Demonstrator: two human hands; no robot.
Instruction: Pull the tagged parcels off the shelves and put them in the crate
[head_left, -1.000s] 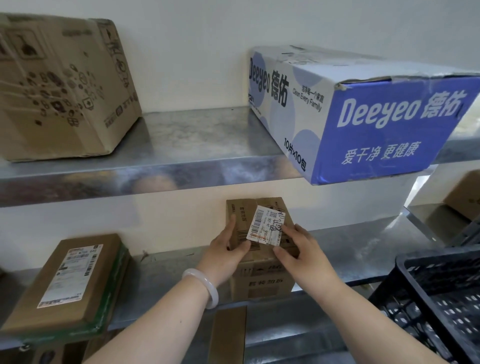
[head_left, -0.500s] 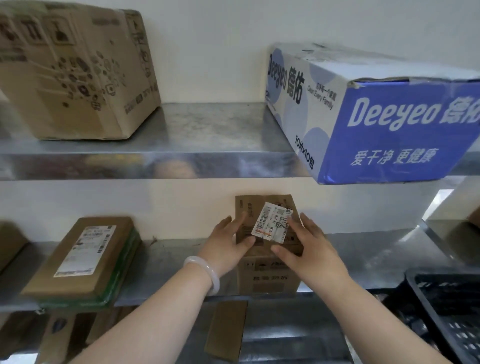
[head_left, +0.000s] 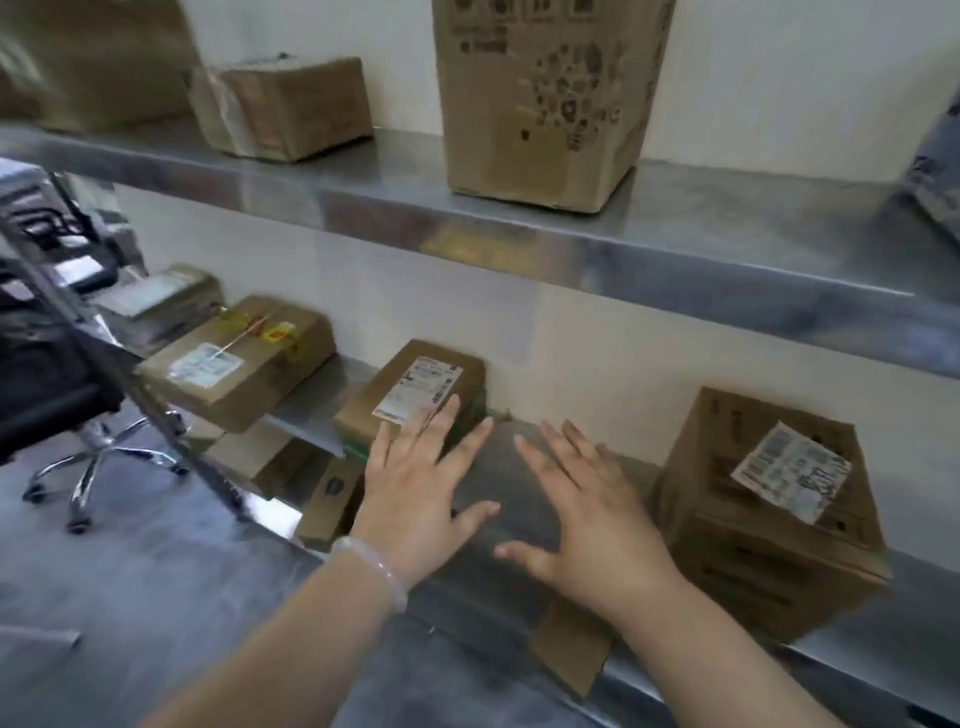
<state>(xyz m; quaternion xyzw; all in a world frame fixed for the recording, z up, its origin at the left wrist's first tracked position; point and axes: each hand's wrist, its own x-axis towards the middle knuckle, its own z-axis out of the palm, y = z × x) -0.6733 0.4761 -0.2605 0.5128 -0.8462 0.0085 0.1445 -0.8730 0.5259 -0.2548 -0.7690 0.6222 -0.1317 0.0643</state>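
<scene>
Both idle: left hand, right hand, fingers spread, gripping nothing, above lower shelf. Left fingertips over flat labelled parcel; flat-handed drag risks sliding it off shelf. Just right of right hand, tagged box: tag skewed, looks loose, may tear. No crate in view.

An office chair with a black seat and a chrome wheeled base stands on the grey floor at nine o'clock in our view. At twelve o'clock we see a tall brown carton printed with dark symbols, upright on the upper shelf against the pale wall. At eleven o'clock a smaller brown box sits on the same shelf, well apart from it. At six o'clock a loose flap of cardboard shows at the front edge of the lower shelf. At three o'clock we can make out only a blurred blue-grey shape.
</scene>
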